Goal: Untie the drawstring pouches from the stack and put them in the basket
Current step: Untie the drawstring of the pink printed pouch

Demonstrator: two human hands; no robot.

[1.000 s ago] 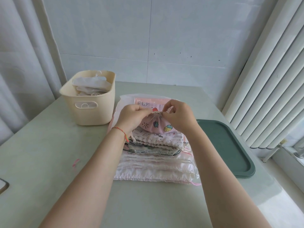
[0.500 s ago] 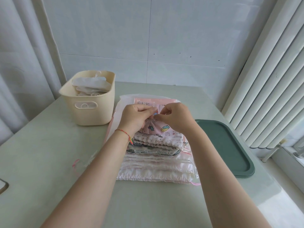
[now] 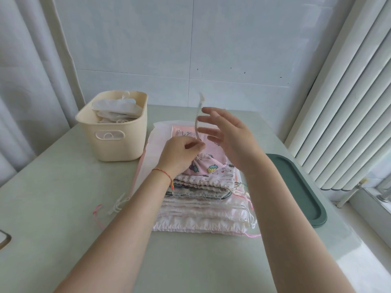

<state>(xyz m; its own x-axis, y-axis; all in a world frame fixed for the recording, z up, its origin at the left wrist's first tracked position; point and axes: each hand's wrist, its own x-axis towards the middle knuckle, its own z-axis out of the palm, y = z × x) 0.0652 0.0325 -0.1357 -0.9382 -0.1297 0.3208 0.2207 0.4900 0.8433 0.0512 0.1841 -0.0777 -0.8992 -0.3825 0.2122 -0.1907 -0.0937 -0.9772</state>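
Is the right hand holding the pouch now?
No, the right hand hovers open above the stack; only the left hand grips the pouch.

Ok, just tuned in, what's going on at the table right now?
A person is untying the pink printed pouch on top of the stack. The left hand pinches its gathered neck, while the right hand is open above it, a blurred drawstring flicking up beside its fingers. The cream basket to the left already holds some white pouches. A green tray lies on the right.
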